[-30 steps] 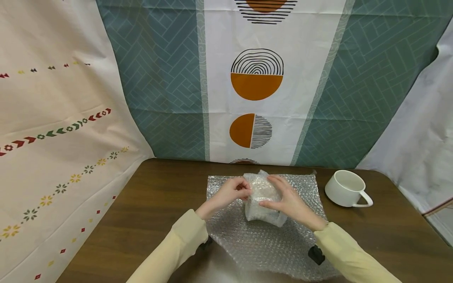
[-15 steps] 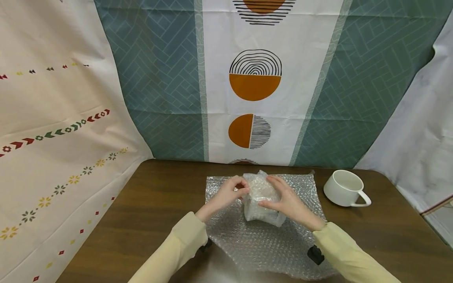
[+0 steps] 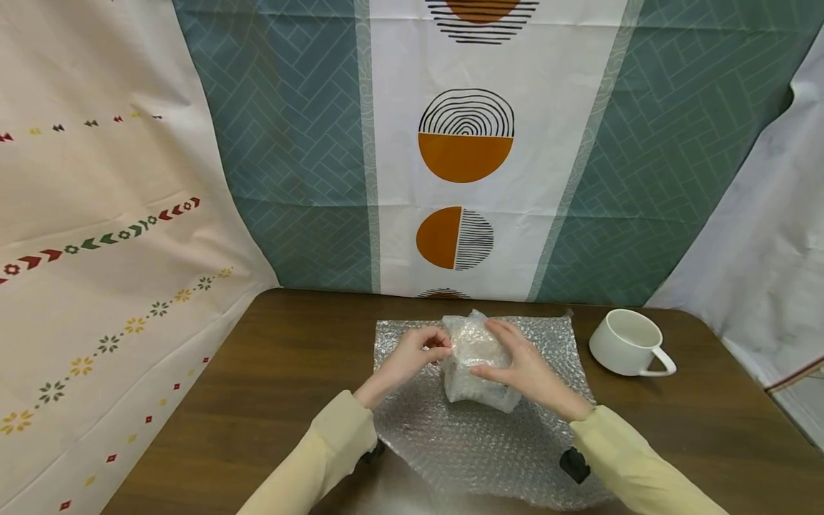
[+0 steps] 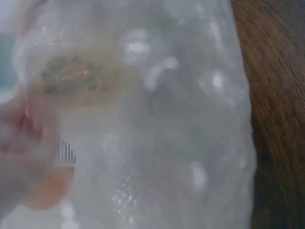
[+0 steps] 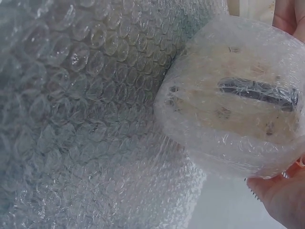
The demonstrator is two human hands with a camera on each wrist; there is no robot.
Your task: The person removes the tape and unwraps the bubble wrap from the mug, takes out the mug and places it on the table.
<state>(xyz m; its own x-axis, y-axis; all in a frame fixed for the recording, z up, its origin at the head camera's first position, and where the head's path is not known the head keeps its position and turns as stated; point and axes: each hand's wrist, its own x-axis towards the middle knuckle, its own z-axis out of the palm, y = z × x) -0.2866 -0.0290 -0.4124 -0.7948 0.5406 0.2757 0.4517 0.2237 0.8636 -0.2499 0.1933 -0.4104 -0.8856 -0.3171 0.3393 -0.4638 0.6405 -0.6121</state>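
Observation:
A small bundle [image 3: 478, 347] wrapped in bubble wrap stands on a larger bubble wrap sheet [image 3: 496, 450]. Through the plastic in the right wrist view, its contents [image 5: 205, 112] look cream-coloured with a dark bar; their kind is unclear. My left hand [image 3: 412, 359] pinches at the wrap on the bundle's left side with thumb and index finger. From the right, my right hand [image 3: 526, 366] grips the bundle, thumb in front and fingers over the top. Blurred bubble wrap [image 4: 181, 124] fills most of the left wrist view.
A white mug [image 3: 627, 343] stands right of the sheet, its handle pointing front right. The brown wooden table [image 3: 270, 372] extends to both sides. A patterned curtain [image 3: 463, 193] hangs behind the table's back edge.
My left fingertips have shifted very slightly left along the bundle's side. The right hand, bundle and mug stay practically where they were.

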